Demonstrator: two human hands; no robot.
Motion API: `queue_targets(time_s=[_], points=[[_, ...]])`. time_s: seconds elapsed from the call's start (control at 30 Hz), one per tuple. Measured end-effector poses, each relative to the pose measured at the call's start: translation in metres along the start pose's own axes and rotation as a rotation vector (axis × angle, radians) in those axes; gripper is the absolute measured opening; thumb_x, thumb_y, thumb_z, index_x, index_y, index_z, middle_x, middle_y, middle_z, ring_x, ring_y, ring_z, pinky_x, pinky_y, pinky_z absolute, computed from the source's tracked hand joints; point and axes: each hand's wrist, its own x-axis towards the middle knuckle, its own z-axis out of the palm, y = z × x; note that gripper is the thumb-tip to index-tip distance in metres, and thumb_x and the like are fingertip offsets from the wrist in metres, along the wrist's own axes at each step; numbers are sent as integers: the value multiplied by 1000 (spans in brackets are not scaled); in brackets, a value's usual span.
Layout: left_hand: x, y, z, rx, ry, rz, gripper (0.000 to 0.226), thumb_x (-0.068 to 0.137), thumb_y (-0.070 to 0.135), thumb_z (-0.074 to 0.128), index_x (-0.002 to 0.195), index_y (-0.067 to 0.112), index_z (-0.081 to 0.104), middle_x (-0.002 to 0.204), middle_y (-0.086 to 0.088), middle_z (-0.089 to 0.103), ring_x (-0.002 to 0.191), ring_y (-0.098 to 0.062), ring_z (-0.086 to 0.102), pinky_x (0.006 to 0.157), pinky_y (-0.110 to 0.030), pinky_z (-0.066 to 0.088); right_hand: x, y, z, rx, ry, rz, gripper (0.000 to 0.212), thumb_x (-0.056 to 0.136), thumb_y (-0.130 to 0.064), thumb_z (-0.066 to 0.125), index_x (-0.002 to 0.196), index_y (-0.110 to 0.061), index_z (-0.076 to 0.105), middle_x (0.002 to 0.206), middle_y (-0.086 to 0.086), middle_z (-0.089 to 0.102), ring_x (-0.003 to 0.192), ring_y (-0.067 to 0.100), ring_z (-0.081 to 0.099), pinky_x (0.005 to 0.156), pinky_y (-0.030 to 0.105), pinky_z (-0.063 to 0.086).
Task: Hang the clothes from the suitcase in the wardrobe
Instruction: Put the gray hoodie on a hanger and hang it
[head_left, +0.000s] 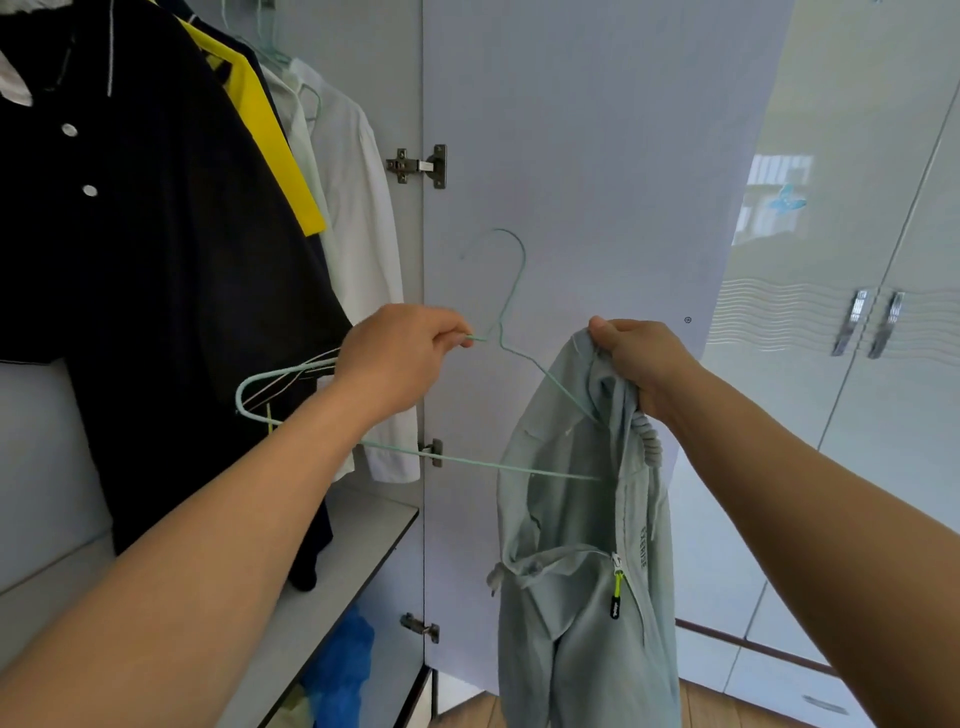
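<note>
Left hand (402, 358) pinching hanger (511, 291), right hand (636, 358) gripping jacket (576, 597)

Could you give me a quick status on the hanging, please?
Left hand pinches green hanger. Right hand grips pale jacket collar; one hanger arm inside. Not yet hung.

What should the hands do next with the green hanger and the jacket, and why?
Probably slide the hanger further in, so its free left end goes under the jacket's other shoulder. The left hand pinches the hanger near its neck, and the right hand grips the pale jacket at the collar. Only the hanger's right arm is inside the jacket, so it is not ready to hang.
</note>
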Motion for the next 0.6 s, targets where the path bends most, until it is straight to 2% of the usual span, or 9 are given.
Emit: queue_targets(time_s=[0.1,0.23,0.37,0.43,0.5,0.57,0.6], points=[[2,-2,-14,-18,55,-6,24,100,29,47,103,27,70,70,18,53,74,-15,54,77,-38,51,2,1,-7,-22,41,-8,27,97,-32,55,103,-10,69,106,12,67,103,30,62,99,44,48],[6,-10,-31,-73,163,-31,23,100,28,48,103,25,71,66,19,51,68,-13,52,75,-38,50,8,9,-17,-39,87,89,24,97,-33,54,97,-12,67,111,18,65,104,34,61,97,45,49],[4,-1,-15,-84,105,10,23,100,27,48,101,25,71,65,18,51,71,-15,53,75,-37,50,4,8,-5,-76,35,98,31,98,-33,52,106,-7,67,109,13,63,103,31,59,99,43,47],[5,1,-2,-78,50,19,23,100,26,47,101,24,70,64,18,49,73,-14,52,75,-36,48,2,5,4,-54,13,96,30,97,-33,54,104,-7,68,110,13,65,103,30,60,99,44,47],[5,4,11,-62,11,35,22,99,27,48,101,26,71,66,16,48,77,-17,53,75,-35,47,-3,-1,17,44,-27,105,26,97,-28,55,93,-5,68,105,15,66,92,28,63,92,41,51],[4,7,27,-41,-34,55,22,98,30,49,101,29,71,69,13,50,80,-20,54,75,-35,47,-9,-11,29,239,-114,135,26,98,-19,53,82,-2,63,88,16,65,76,24,61,78,36,52],[2,8,35,-56,-46,54,22,99,30,49,100,29,70,69,13,51,80,-20,55,74,-35,47,-12,-17,32,311,-156,149,25,97,-15,53,82,0,64,85,17,65,75,25,62,76,35,53]])
